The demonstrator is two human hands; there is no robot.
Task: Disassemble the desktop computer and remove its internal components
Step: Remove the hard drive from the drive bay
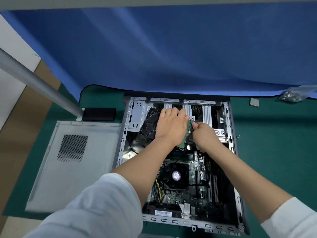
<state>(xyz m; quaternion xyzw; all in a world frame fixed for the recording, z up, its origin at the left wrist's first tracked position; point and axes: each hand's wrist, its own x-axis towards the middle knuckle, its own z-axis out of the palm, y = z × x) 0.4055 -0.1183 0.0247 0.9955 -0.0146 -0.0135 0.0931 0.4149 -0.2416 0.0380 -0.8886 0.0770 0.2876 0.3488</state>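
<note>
Open computer case [178, 162] lies flat mid-tabletop. Left hand [169, 126] grips the hard drive [186, 134], steadying it, while right hand [205, 136] pinches its cable connector [192, 128], likely to unplug it.

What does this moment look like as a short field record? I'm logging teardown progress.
case: desktop computer case lying open on the green table
side panel: side panel off, flat to the left of the case
left hand: left hand holds a hard drive, circuit board showing
right hand: right hand pinches a cable at the drive's edge
still mounted: CPU fan, motherboard
loose parts: small screw, bag of hardware
</note>
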